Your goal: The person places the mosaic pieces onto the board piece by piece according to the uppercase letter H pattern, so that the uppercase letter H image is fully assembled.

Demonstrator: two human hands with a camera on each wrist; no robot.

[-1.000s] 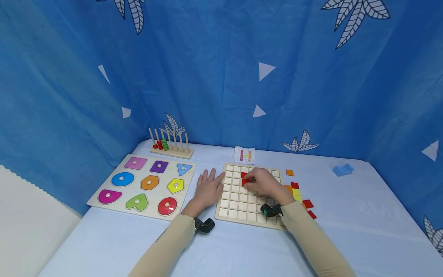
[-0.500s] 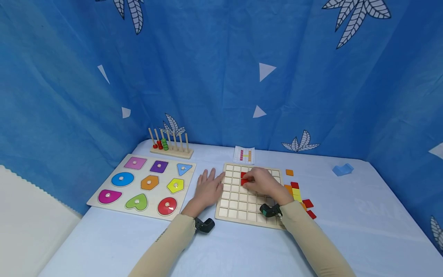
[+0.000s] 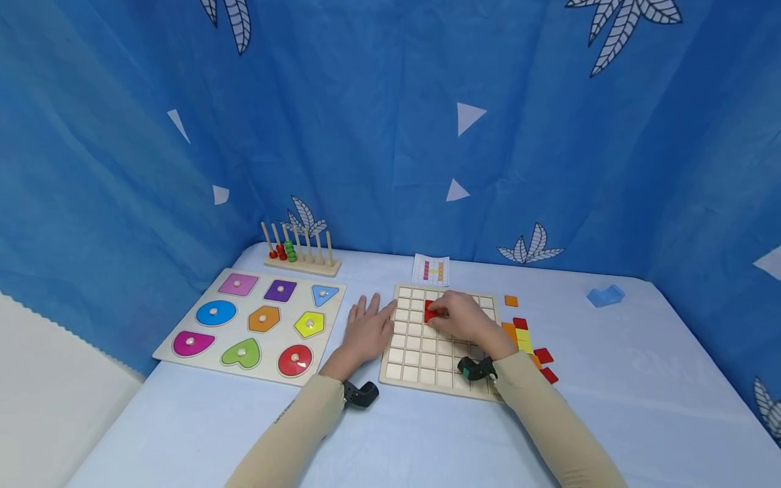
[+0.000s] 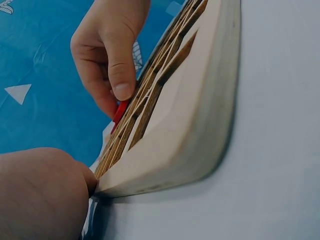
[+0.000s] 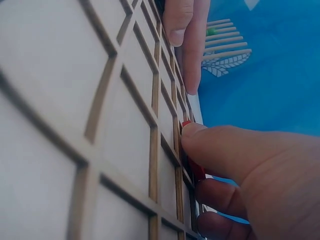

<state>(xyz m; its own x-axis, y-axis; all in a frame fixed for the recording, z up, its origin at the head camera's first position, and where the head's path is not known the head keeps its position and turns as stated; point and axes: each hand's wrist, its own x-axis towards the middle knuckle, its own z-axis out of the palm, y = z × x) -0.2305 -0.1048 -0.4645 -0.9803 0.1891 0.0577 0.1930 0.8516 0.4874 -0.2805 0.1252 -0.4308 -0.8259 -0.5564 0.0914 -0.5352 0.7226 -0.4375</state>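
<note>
The wooden grid board lies flat in the middle of the head view. My right hand is over its upper part, with thumb and fingertips pinching a red square tile low at the grid. Another red patch shows just behind it, partly covered by the fingers. In the left wrist view the red tile is tilted under the thumb. My left hand lies with fingers spread and straight along the board's left edge, index fingertip touching the rim.
Right of the board lie loose yellow tiles, red tiles and an orange tile. A pattern card lies behind it. On the left are a shape puzzle and a bead-peg stand; a blue block sits far right.
The head view has shifted slightly. My right fingers have barely moved at the red tile, and my left hand stays in place.
</note>
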